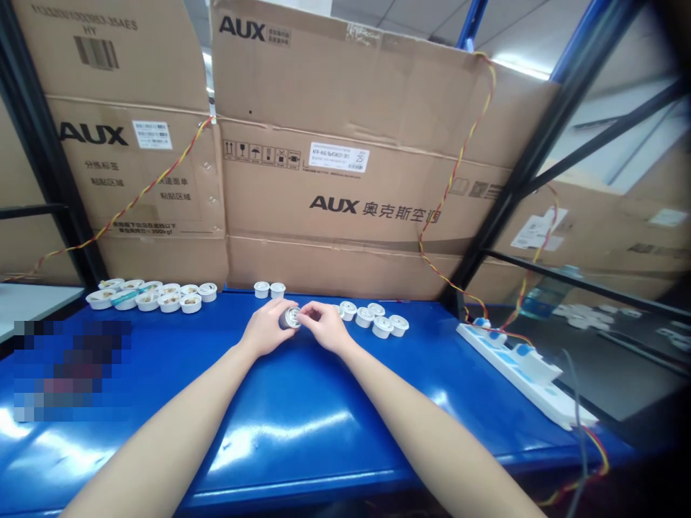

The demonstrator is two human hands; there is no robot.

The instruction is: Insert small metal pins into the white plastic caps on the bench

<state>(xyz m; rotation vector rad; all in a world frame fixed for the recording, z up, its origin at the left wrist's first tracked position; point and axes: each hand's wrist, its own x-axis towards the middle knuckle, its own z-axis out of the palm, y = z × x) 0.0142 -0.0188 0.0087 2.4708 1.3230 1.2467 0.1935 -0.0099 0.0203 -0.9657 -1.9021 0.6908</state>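
We hold a small cap (292,317) over the desk (302,403)
Our left hand (267,329) has its grip closed round the cap's body, and our right hand (324,325) pinches the rim with its fingertips. We judge it light, stiff, slightly slick plastic, best held by the sides. More caps (378,320) sit just beside.

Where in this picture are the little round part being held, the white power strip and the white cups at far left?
small round part (292,317): head view, its pale end face.
white power strip (515,368): head view, middle of its body.
white cups (169,306): head view, wall of a front cup.
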